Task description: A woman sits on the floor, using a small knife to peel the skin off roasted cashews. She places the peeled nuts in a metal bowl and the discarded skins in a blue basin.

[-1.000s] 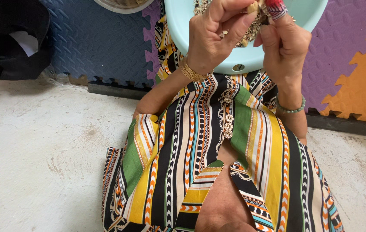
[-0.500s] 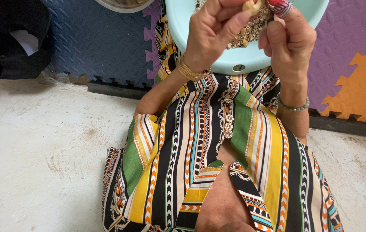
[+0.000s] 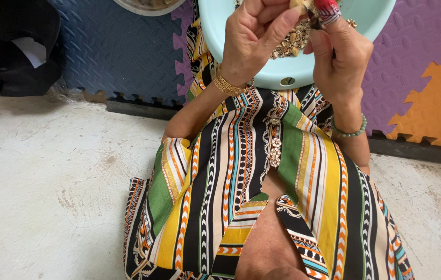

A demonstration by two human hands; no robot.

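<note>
My left hand [image 3: 262, 36], with a gold bracelet on its wrist, pinches a small pale piece [image 3: 300, 5] at the top edge of the view. My right hand [image 3: 340, 54], a red cover on its thumb tip [image 3: 326, 8] and a green bead bracelet on its wrist, grips a thin dark tool [image 3: 313, 23] set against that piece. Both hands are held over a light blue basin [image 3: 282, 78] containing several small tan pieces [image 3: 289, 42]. The top of the pale piece is cut off by the frame.
I sit on a pale concrete floor [image 3: 49, 197] in a striped multicolour dress [image 3: 241, 176]. Blue [image 3: 117, 52], purple and orange [image 3: 433, 98] foam mats lie ahead. A black bag [image 3: 21, 49] lies at the far left, and a second bowl's rim [image 3: 148, 6] shows at the top.
Both hands have shifted slightly up towards the top of the view, still working the same piece over the basin. Nothing else has moved.
</note>
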